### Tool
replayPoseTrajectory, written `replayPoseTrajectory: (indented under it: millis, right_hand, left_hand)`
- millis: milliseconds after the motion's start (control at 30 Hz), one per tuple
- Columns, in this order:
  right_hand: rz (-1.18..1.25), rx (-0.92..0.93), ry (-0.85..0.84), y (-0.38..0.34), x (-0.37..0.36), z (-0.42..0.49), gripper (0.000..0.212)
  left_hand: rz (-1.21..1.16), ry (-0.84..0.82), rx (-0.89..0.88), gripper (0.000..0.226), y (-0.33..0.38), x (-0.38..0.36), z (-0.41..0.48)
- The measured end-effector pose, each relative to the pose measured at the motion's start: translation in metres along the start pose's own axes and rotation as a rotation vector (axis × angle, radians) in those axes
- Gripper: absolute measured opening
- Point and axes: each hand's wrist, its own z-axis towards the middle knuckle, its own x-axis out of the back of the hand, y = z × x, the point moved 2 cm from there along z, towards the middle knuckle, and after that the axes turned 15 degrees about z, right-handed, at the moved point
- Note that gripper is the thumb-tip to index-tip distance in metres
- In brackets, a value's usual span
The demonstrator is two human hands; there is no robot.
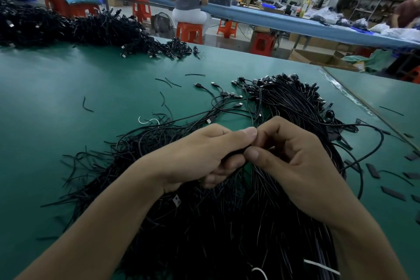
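Two hands are seen in the head view, brought together low over the middle of a green table (68, 143). A thin bunch of cables (233, 154) is held between them. The left hand (204, 154) is curled round it, thumb on top and fingers wrapped beneath. The right hand (295, 154) is bent in from the other side, and its thumb and fingertips are pinched on the bunch right against the left thumb.

The bunch is made up of slim, matt black strands, and most of the gripped stretch is hidden by the fingers. It is raised just above a large heap (227, 223) of like cables. The strands that leave the grip are fanned down toward the wearer and are lost in that heap.

The long axis of the heap is laid from the near edge away to the far right. Its plug ends (272, 82) are pointed away from the wearer. Several single plugs (227, 95) are spread just left of them.

Short flat black pieces (393, 193) are scattered at the right. A second pile (68, 27) is placed well apart at the far left.
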Motion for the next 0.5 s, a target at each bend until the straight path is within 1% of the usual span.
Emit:
replayPoseTrajectory:
  millis: [100, 200, 233, 267, 300, 333, 367, 400, 433, 467, 500]
  right_hand:
    - [-0.038, -0.003, 0.061, 0.003, 0.001, 0.000, 0.011]
    - [-0.113, 0.039, 0.118, 0.003, -0.003, 0.000, 0.011]
    - [-0.136, 0.066, 0.144, 0.003, -0.005, 0.000, 0.011]
    - [-0.147, 0.096, 0.166, 0.002, -0.009, 0.000, 0.011]
    - [-0.148, 0.126, 0.183, 0.001, -0.013, 0.001, 0.010]
    - [-0.148, 0.155, 0.199, 0.001, -0.016, 0.001, 0.009]
    - [-0.156, 0.184, 0.219, 0.001, -0.018, 0.000, 0.010]
    - [-0.165, 0.209, 0.241, 0.000, -0.019, 0.000, 0.012]
    - [-0.168, 0.227, 0.264, 0.000, -0.019, 0.001, 0.014]
    - [-0.168, 0.238, 0.281, 0.000, -0.019, 0.001, 0.015]
    - [-0.176, 0.238, 0.291, 0.000, -0.018, 0.001, 0.016]
  left_hand:
    - [0.085, 0.183, 0.004, 0.054, 0.000, -0.001, 0.005]
    - [0.234, 0.369, -0.046, 0.044, -0.002, 0.001, 0.009]
    - [0.225, 0.404, -0.052, 0.042, -0.002, 0.001, 0.009]
    - [0.162, 0.412, -0.038, 0.040, -0.002, 0.001, 0.009]
    - [0.055, 0.380, -0.008, 0.040, -0.001, 0.000, 0.009]
    - [-0.066, 0.314, 0.025, 0.041, 0.001, -0.001, 0.009]
    - [-0.167, 0.229, 0.050, 0.042, 0.002, -0.003, 0.007]
    - [-0.220, 0.147, 0.065, 0.044, 0.003, -0.005, 0.006]
    - [-0.216, 0.095, 0.077, 0.046, 0.003, -0.006, 0.004]
    - [-0.164, 0.082, 0.093, 0.052, 0.003, -0.006, 0.003]
    - [-0.078, 0.111, 0.112, 0.060, 0.001, -0.006, 0.003]
